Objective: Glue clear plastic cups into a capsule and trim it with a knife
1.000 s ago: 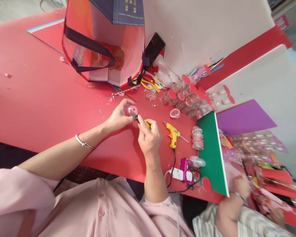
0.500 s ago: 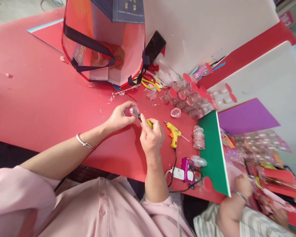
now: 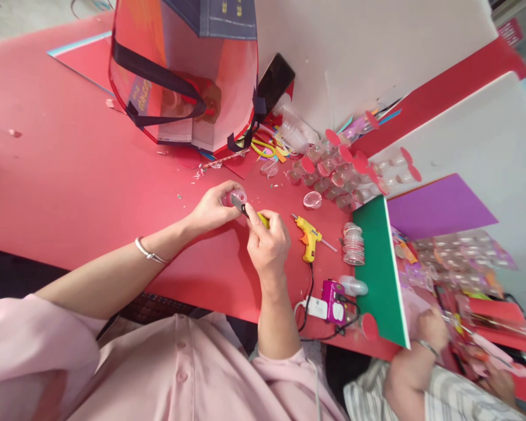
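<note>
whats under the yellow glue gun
The yellow glue gun lies directly on the red table, its black cord trailing toward the person. Whatever is beneath its body is covered.

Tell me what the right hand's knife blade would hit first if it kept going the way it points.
The right hand holds a yellow-handled craft knife whose blade points up-left, straight at the small pink capsule pinched in the left hand. The tip looks already at it; depth is hard to judge.
</note>
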`<state>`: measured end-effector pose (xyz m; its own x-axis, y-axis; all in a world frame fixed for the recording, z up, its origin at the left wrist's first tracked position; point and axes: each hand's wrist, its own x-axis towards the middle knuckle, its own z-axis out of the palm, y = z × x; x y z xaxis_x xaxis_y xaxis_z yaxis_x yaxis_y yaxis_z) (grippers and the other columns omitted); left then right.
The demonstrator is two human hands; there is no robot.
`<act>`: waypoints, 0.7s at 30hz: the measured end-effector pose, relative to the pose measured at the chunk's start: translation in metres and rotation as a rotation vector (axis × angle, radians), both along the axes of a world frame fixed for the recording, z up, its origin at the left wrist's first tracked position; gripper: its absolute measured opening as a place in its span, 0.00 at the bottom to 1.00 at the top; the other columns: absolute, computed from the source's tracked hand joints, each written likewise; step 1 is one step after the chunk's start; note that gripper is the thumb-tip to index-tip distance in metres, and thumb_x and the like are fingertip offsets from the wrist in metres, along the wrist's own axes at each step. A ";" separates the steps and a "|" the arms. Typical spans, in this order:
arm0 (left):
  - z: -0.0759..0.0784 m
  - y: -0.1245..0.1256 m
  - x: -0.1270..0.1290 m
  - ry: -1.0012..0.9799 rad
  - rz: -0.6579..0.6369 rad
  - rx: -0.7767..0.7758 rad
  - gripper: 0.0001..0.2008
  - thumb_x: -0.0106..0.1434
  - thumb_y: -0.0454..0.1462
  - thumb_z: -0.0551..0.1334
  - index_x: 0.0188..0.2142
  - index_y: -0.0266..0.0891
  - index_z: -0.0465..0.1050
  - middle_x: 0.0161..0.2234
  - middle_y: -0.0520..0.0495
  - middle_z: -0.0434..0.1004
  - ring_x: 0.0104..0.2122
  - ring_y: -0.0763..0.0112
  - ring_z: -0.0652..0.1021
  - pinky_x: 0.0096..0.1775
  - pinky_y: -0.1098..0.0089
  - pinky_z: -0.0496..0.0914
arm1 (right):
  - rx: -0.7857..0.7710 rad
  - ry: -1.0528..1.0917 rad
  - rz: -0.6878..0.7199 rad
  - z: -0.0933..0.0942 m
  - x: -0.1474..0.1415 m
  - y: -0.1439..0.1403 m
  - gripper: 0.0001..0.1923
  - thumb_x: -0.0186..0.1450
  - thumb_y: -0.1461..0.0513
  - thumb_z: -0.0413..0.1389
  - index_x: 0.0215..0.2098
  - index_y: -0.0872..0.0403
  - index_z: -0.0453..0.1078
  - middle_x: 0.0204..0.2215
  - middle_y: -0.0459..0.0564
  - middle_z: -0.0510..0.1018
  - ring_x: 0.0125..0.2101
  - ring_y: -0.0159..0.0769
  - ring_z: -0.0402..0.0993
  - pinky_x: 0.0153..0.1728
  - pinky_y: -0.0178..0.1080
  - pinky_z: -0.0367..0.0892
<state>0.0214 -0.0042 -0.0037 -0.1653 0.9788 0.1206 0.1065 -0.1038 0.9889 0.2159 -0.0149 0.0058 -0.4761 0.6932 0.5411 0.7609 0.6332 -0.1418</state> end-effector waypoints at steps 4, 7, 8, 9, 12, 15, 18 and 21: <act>-0.001 -0.001 -0.001 0.011 -0.018 -0.013 0.10 0.54 0.34 0.66 0.38 0.39 0.74 0.35 0.50 0.78 0.35 0.67 0.76 0.42 0.65 0.71 | -0.003 -0.033 -0.011 0.002 -0.001 0.000 0.25 0.75 0.67 0.57 0.65 0.37 0.76 0.46 0.51 0.79 0.46 0.37 0.77 0.50 0.39 0.73; 0.001 -0.002 -0.002 -0.002 -0.073 -0.024 0.12 0.54 0.33 0.65 0.40 0.39 0.74 0.35 0.51 0.77 0.34 0.69 0.75 0.39 0.67 0.70 | -0.001 -0.033 -0.007 0.004 0.001 -0.001 0.26 0.74 0.68 0.56 0.65 0.38 0.76 0.46 0.52 0.78 0.46 0.37 0.78 0.50 0.39 0.73; 0.003 -0.003 -0.003 -0.010 -0.100 -0.026 0.13 0.54 0.33 0.66 0.41 0.39 0.73 0.35 0.51 0.76 0.33 0.69 0.75 0.38 0.67 0.70 | -0.002 -0.029 -0.008 0.005 0.002 -0.001 0.27 0.74 0.68 0.56 0.66 0.38 0.75 0.46 0.52 0.78 0.46 0.37 0.78 0.50 0.39 0.73; 0.005 -0.003 -0.004 -0.018 -0.132 -0.028 0.14 0.54 0.34 0.67 0.42 0.39 0.73 0.35 0.51 0.76 0.33 0.69 0.75 0.37 0.68 0.70 | -0.006 -0.025 -0.009 0.005 0.003 -0.001 0.28 0.74 0.68 0.55 0.67 0.37 0.75 0.46 0.52 0.78 0.46 0.37 0.77 0.50 0.39 0.73; 0.012 -0.003 -0.011 -0.021 -0.209 -0.003 0.20 0.54 0.39 0.74 0.44 0.39 0.72 0.37 0.49 0.78 0.36 0.67 0.78 0.39 0.68 0.73 | -0.011 -0.018 -0.006 0.009 0.008 0.001 0.29 0.75 0.68 0.55 0.68 0.36 0.73 0.46 0.51 0.78 0.46 0.36 0.77 0.50 0.39 0.73; 0.014 -0.001 -0.018 -0.028 -0.264 0.036 0.28 0.51 0.47 0.80 0.45 0.39 0.74 0.42 0.46 0.79 0.38 0.66 0.79 0.40 0.67 0.74 | 0.006 -0.011 0.001 0.012 0.010 0.002 0.26 0.75 0.66 0.57 0.67 0.37 0.74 0.45 0.50 0.79 0.45 0.36 0.78 0.49 0.38 0.73; 0.011 0.001 -0.022 -0.065 -0.288 0.007 0.32 0.51 0.54 0.80 0.47 0.39 0.74 0.45 0.44 0.80 0.36 0.67 0.79 0.37 0.68 0.74 | 0.018 -0.003 0.002 0.013 0.010 0.002 0.25 0.75 0.66 0.57 0.66 0.37 0.75 0.45 0.50 0.79 0.45 0.36 0.78 0.48 0.38 0.73; 0.002 0.004 -0.021 -0.113 -0.268 0.003 0.33 0.54 0.58 0.78 0.47 0.38 0.74 0.43 0.42 0.80 0.36 0.65 0.79 0.37 0.68 0.74 | 0.002 -0.027 0.002 0.013 0.009 0.001 0.28 0.75 0.67 0.56 0.67 0.36 0.73 0.46 0.50 0.79 0.46 0.36 0.77 0.50 0.39 0.73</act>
